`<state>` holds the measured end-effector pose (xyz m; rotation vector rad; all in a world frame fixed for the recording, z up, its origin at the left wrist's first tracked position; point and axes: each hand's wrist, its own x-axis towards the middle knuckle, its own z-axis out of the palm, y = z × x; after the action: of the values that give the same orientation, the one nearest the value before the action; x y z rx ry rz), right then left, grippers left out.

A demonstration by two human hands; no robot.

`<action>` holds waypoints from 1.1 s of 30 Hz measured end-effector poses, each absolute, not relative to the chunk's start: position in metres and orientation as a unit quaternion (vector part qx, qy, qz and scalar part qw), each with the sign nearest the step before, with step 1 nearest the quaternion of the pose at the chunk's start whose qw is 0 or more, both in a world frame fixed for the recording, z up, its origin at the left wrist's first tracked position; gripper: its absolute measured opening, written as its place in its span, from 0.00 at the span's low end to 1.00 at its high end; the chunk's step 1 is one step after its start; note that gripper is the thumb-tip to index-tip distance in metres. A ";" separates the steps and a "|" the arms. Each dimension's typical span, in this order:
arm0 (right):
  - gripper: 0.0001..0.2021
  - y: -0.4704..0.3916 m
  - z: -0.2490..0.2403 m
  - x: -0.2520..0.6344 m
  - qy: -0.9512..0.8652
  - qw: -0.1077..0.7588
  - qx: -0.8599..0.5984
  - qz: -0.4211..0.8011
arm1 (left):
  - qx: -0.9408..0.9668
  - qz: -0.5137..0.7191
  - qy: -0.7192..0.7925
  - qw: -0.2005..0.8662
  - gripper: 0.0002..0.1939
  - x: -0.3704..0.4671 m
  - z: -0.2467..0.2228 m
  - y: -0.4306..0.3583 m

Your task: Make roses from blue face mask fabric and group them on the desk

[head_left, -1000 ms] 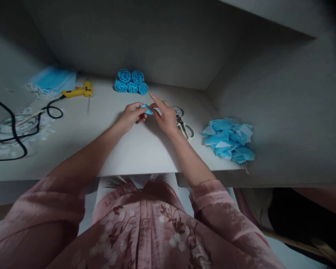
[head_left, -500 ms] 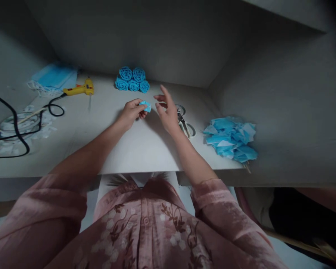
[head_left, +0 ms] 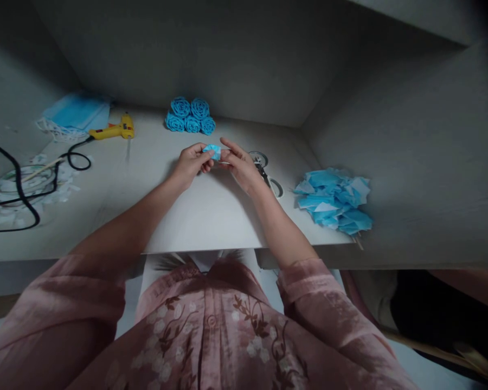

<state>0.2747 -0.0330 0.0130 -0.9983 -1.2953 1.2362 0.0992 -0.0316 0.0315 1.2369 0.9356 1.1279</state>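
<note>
A small folded piece of light-blue material (head_left: 212, 150), like thin mask fabric, is held above the table between my hands. My left hand (head_left: 191, 164) pinches its left side between thumb and fingers. At its pale right end, my right hand (head_left: 242, 165) has thumb and fingertips closed together, with the index finger raised and stretched out; the fingers hide part of that end. Scissors with pale handles (head_left: 277, 187) lie on the table behind my right hand, partly covered by it. Several blue rosette-like rolls (head_left: 192, 124) are stacked just beyond my hands.
At the left are a yellow glue gun (head_left: 126, 125), blue face masks (head_left: 78, 112), a black cord (head_left: 20, 179) and a roundish pale object (head_left: 24, 184) among white scraps. On the right lies a pile of blue pieces on sticks (head_left: 335, 200). Walls enclose the table (head_left: 211, 227).
My right hand has moved left, from open and apart to closing at the right end of the blue piece. My left hand still holds it. The view has shifted slightly.
</note>
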 end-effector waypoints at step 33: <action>0.23 -0.026 0.004 0.276 -0.585 0.518 -0.435 0.448 | 0.494 0.495 0.381 0.605 0.07 0.097 0.022 -0.024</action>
<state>0.2764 -0.0261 0.0043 -1.0436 -1.4040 1.0751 0.0968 -0.0245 0.0222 1.1426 0.8816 1.1456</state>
